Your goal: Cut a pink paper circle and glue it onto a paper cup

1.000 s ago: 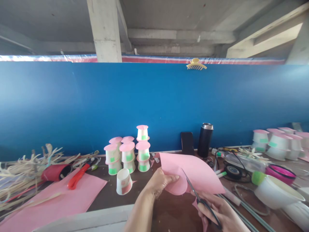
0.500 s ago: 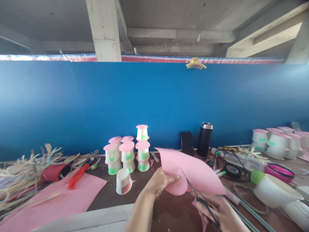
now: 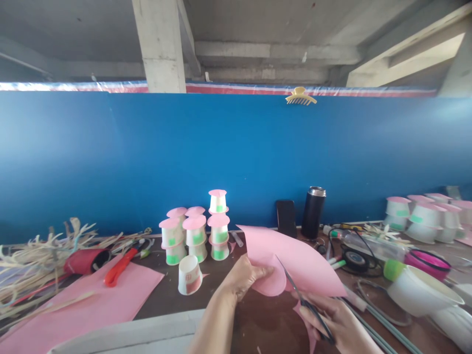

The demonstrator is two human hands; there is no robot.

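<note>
My left hand point(image 3: 246, 276) is closed on a sheet of pink paper point(image 3: 295, 253), its thumb lying over a rounded, partly cut lobe. The sheet curves upward and spreads to the right above the table. In my right hand point(image 3: 324, 314) is a pair of dark-handled scissors point(image 3: 289, 279), the blades reaching up and left along the lobe's right edge. A pink offcut point(image 3: 303, 319) hangs below the sheet beside the scissors. Left of my hands, a white paper cup point(image 3: 189, 278) stands near several stacked cups point(image 3: 194, 241) topped with pink discs and marked with green patches.
Pink paper point(image 3: 88, 305) lies at left under an orange-red cutter point(image 3: 118, 268), beside pale strips point(image 3: 33, 265). A black bottle point(image 3: 313, 214) and a phone point(image 3: 286, 219) stand against the blue partition point(image 3: 236, 147). At right are a white bowl point(image 3: 424, 295), cables and more stacked cups point(image 3: 427, 216).
Almost nothing differs. The view has shifted very slightly, while both hands, the paper and the scissors keep nearly the same pose.
</note>
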